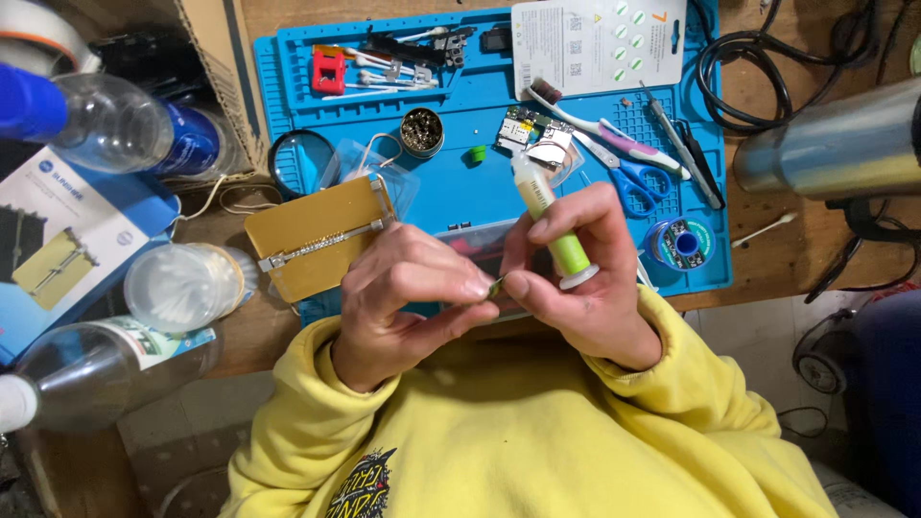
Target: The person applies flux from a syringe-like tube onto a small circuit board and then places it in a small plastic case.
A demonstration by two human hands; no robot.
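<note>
My left hand (403, 297) and my right hand (585, 273) meet over the near edge of a blue work mat (480, 105). Between the fingertips of both hands is a tiny dark-green part (496, 285), pinched by thumb and forefinger on each side. My right hand also holds a syringe-like tube (552, 216) with a green barrel and pale tip, pointing away from me. Under the hands lies a clear plastic case (475, 240). A gold-coloured board holder (317, 235) sits just left of my left hand.
On the mat lie blue-handled scissors (633, 173), a toothbrush (604, 129), small circuit boards (537, 139), a brass-wool tin (421, 132), a solder spool (683, 243) and a white card (600, 43). Clear bottles (115, 120), a swab tub (182, 285) and a magnifier (300, 163) stand left; a metal cylinder (835, 149) right.
</note>
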